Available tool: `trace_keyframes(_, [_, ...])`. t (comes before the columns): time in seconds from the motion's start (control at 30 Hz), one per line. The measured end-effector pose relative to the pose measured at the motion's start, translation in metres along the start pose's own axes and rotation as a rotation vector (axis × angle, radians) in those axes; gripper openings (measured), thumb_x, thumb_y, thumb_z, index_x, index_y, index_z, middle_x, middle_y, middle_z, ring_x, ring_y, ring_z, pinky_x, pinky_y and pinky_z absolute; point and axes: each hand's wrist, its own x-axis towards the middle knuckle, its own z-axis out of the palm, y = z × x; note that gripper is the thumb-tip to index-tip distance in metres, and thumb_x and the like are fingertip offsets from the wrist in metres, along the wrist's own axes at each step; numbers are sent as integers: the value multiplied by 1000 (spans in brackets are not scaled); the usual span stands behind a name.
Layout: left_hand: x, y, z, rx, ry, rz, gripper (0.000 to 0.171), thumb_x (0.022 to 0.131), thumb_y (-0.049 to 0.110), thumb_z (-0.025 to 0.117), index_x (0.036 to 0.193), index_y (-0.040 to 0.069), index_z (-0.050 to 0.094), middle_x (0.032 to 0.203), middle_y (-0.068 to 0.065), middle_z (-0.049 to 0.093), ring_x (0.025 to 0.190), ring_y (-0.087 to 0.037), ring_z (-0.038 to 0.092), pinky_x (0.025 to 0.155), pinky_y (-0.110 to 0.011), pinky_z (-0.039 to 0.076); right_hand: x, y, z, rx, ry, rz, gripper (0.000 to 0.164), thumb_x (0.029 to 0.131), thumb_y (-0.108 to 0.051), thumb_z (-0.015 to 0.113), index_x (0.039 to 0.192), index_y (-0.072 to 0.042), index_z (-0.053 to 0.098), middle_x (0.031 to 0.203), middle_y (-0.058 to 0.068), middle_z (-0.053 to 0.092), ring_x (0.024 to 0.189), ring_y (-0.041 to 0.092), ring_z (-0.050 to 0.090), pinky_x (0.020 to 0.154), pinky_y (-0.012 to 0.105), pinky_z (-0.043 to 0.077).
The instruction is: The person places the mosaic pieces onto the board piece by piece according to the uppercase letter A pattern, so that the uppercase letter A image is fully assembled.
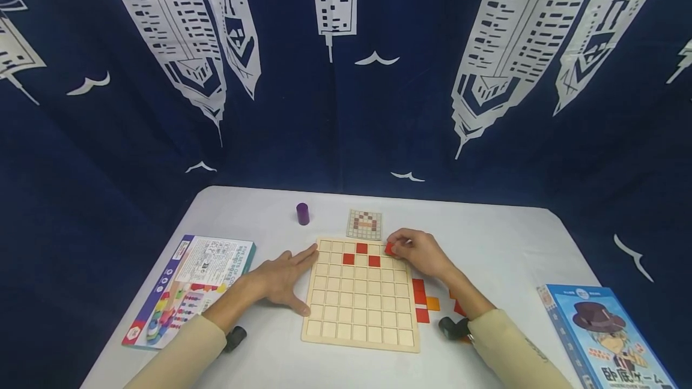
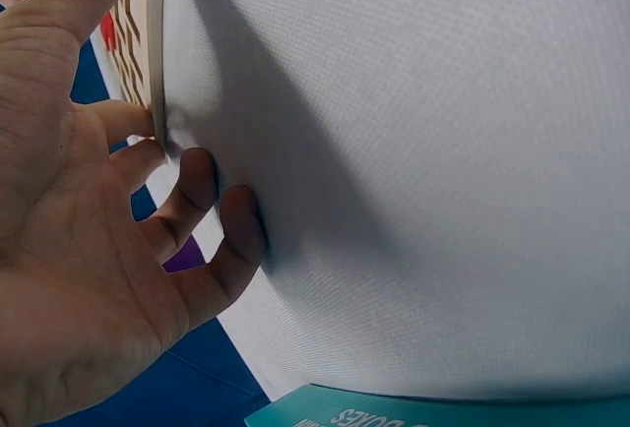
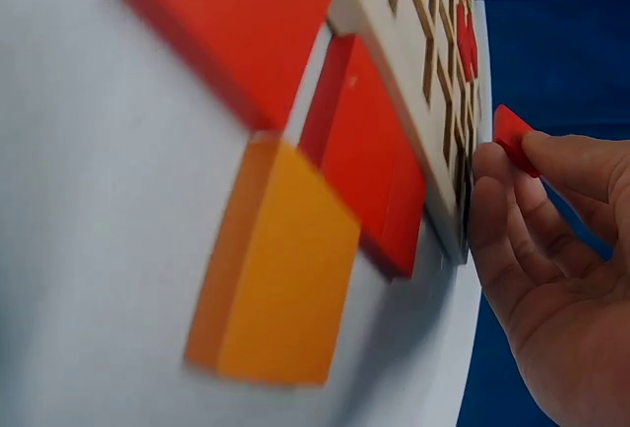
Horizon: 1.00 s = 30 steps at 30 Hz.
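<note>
A wooden grid board lies on the white table, with three red square tiles set in cells near its far edge. My right hand pinches another red tile between thumb and fingertips over the board's far right corner. Along the board's left side my left hand rests with fingers spread, thumb and forefinger at the edge; in the left wrist view its other fingers bend loosely over the tabletop. Just beyond the board lies a small card printed with a grid of coloured squares.
Loose red tiles and an orange tile lie along the board's right side, some beneath the right forearm. A purple cylinder stands at the back. A colourful box lies left, a blue game box right.
</note>
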Motion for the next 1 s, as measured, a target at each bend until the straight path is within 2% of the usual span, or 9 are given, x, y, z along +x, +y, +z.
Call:
trace_keyframes(0.17, [0, -1, 1, -4, 0, -3, 127, 64, 66, 85, 162, 18, 21, 170, 6, 7, 144, -54, 27, 100, -71, 41, 2, -7, 4, 30, -28, -7, 16, 93, -14, 71, 108, -16, 74, 87, -4, 68, 80, 15, 63, 70, 29, 55])
trace_keyframes(0.4, [0, -1, 2, 17, 12, 7, 127, 64, 67, 84, 162, 17, 22, 170, 6, 9, 143, -45, 35, 93, -61, 50, 6, -18, 11, 58, -72, -63, 14, 93, -11, 70, 106, -15, 74, 88, -2, 68, 76, 15, 63, 69, 30, 53])
trace_keyframes(0.77, [-1, 0, 1, 11, 16, 2, 127, 63, 66, 85, 162, 17, 22, 170, 4, 11, 143, -53, 31, 97, -69, 44, 11, -31, 30, 109, -133, -110, 14, 92, -8, 71, 104, -15, 72, 86, -1, 67, 73, 17, 65, 67, 29, 55])
trace_keyframes(1.0, [-1, 0, 1, 12, 14, 0, 127, 63, 66, 85, 162, 17, 22, 170, 5, 11, 143, -54, 31, 97, -69, 45, 15, -38, 43, 93, -164, -166, 11, 92, -11, 73, 100, -18, 72, 85, -4, 67, 72, 13, 62, 67, 29, 53])
